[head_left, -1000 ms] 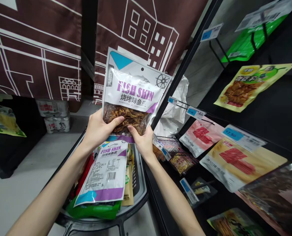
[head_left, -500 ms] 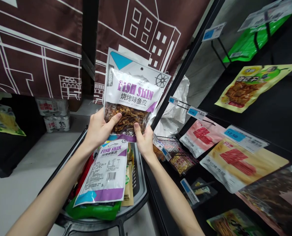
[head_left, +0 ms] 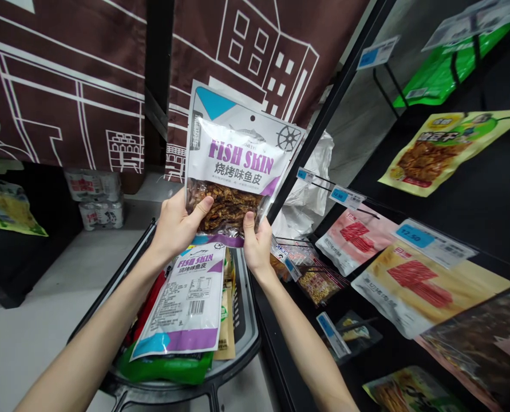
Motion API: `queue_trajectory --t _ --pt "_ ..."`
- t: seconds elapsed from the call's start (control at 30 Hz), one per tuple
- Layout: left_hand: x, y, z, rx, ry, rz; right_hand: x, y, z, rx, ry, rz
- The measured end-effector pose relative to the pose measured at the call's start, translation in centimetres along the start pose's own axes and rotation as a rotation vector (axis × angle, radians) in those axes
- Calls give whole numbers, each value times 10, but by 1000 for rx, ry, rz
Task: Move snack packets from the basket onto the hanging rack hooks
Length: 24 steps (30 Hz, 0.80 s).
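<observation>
Between my two hands is a white and purple fish skin snack bag, held upright with its front towards me. Brown pieces show through its clear lower window. My left hand grips the lower left side, thumb pressed on the window. On the lower right side my right hand holds on, thumb also at the front; the other fingers of both hands are behind the bag. Below, a second fish skin bag lies back side up on a green bag and other packets, in a grey and black basket.
At the right, a black rack carries hanging snack bags, among them a yellow one and a pork one, with price tags. Brown printed curtains hang ahead. Shrink-wrapped cans stand on the floor beyond the basket.
The held bag has shifted slightly right in view. My right thumb has slid a little to the right along its lower edge. Both hands keep their grip.
</observation>
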<state>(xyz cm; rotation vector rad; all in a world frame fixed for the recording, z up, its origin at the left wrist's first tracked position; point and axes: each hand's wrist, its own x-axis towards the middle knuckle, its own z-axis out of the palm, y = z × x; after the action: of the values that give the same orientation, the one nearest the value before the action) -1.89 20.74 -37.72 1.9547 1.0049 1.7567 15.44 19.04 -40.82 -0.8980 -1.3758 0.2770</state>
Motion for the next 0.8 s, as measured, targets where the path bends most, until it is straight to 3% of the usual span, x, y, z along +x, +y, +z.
queue_trajectory --t 0.2,0.8 --pt "-2 2 4 -59 -6 11 4 4 -8 -113 76 6" --pt "-1 -7 7 -87 -27 -48 8 10 -9 -141 16 7"
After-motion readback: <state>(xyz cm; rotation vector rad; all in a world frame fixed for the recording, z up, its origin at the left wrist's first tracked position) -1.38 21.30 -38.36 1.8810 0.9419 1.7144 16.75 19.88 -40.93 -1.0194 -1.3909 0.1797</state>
